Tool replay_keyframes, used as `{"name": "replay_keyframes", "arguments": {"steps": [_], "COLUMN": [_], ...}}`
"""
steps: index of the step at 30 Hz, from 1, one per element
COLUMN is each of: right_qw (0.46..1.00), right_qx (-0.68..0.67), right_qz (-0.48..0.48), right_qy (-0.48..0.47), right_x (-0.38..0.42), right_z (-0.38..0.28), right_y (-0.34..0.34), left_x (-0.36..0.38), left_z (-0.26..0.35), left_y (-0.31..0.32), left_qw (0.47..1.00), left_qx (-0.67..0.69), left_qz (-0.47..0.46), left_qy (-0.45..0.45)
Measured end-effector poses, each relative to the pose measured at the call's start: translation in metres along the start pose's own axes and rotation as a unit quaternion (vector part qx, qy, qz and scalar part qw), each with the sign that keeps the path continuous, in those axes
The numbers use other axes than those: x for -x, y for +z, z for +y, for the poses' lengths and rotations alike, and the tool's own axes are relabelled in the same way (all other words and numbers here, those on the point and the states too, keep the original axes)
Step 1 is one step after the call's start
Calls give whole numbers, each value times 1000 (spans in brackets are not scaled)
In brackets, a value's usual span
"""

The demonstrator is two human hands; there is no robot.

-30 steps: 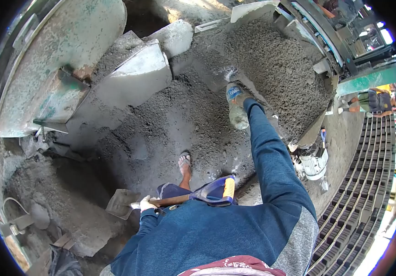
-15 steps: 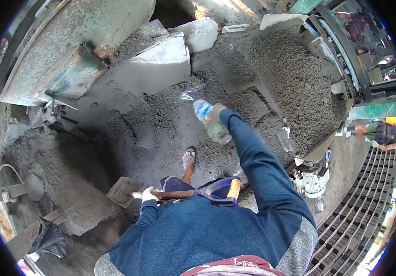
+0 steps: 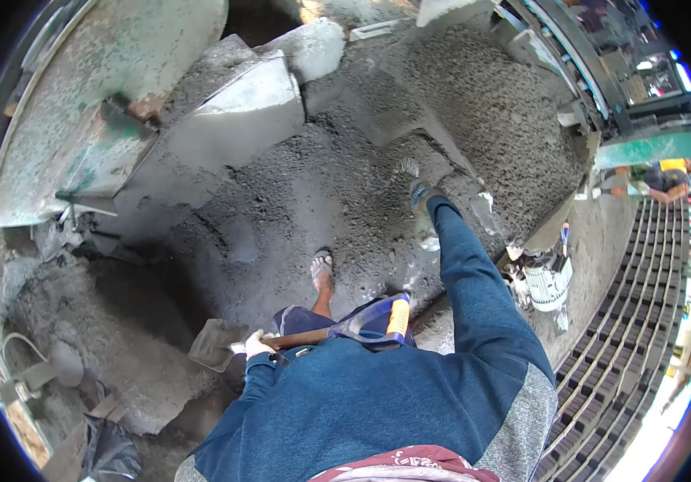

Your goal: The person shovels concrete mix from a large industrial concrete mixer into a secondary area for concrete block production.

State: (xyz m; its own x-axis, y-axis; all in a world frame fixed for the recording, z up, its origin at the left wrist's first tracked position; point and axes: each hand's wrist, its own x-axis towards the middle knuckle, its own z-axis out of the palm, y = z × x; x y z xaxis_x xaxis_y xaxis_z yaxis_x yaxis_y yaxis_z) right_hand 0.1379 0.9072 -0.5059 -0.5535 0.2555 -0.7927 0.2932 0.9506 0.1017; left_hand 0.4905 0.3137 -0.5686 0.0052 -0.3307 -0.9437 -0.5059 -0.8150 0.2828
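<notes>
My left hand [image 3: 258, 344], in a pale glove, is closed around the shaft of a shovel [image 3: 303, 340] close to its blade. The shovel lies across my front, its blade to the left and its blue and orange D-shaped handle on the right. Out ahead on the right, my right hand [image 3: 434, 198] grips a clear plastic bottle [image 3: 421, 221] with a blue label, partly blurred. Water [image 3: 407, 167] sprays from the bottle's far end over a damp, dark grey mix [image 3: 434, 157] on the ground.
A heap of coarse grey mix [image 3: 498, 120] rises at the right. Pale slabs [image 3: 253, 100] and a large worn metal drum or chute [image 3: 120, 72] stand upper left. A motor [image 3: 548, 285] sits on the right beside rows of dark blocks [image 3: 610, 345]. Another person [image 3: 662, 177] is at far right.
My right hand has swung the bottle to the right, and the water now falls further right. The view has shifted slightly. My left hand keeps its hold on the shovel.
</notes>
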Motion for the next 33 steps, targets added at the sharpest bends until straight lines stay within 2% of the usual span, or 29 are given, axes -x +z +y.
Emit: {"name": "replay_keyframes", "arguments": {"steps": [3, 4, 7, 16, 19, 21, 22, 23, 25, 27, 30, 31, 32, 33], "right_qw": [998, 997, 994, 988, 981, 969, 939, 922, 863, 825, 639, 564, 480, 495], "right_qx": [-11, -14, -31, -94, -122, -161, -263, -308, -437, -482, -654, -699, -737, -710], "right_qz": [12, 16, 23, 33, 39, 52, 109, 145, 215, 269, 385, 424, 463, 474], "right_qy": [64, 79, 104, 121, 149, 181, 192, 184, 131, 121, 124, 116, 110, 163], "right_x": [2, 4, 13, 32, 40, 52, 83, 78, 38, 122, 175, 188, 204, 211], "right_z": [54, 69, 97, 113, 127, 147, 144, 163, 213, 199, 184, 182, 182, 192], "right_y": [10, 12, 19, 62, 91, 119, 127, 158, 256, 263, 307, 325, 347, 374], "left_x": [4, 17, -5, -1, -10, -44, -58, -29, -7, -15, -38, -35, -35, -40], "left_z": [8, 6, 13, 32, 33, 40, 42, 36, 34, 34, 43, 46, 64, 65], "left_y": [8, 14, 8, 31, 37, 23, 31, 44, 61, 73, 89, 100, 118, 126], "left_qw": [999, 999, 997, 993, 994, 985, 978, 986, 985, 987, 964, 964, 958, 960], "left_qx": [-20, -39, -64, -98, -85, -132, -154, -132, -147, -145, -214, -222, -259, -225], "left_qz": [-17, 5, -42, -64, -61, -102, -127, -97, -91, -74, -158, -146, -113, -163], "left_qy": [-29, 12, -10, -11, -1, -34, -51, -5, 10, -7, 9, 31, -57, -39]}}
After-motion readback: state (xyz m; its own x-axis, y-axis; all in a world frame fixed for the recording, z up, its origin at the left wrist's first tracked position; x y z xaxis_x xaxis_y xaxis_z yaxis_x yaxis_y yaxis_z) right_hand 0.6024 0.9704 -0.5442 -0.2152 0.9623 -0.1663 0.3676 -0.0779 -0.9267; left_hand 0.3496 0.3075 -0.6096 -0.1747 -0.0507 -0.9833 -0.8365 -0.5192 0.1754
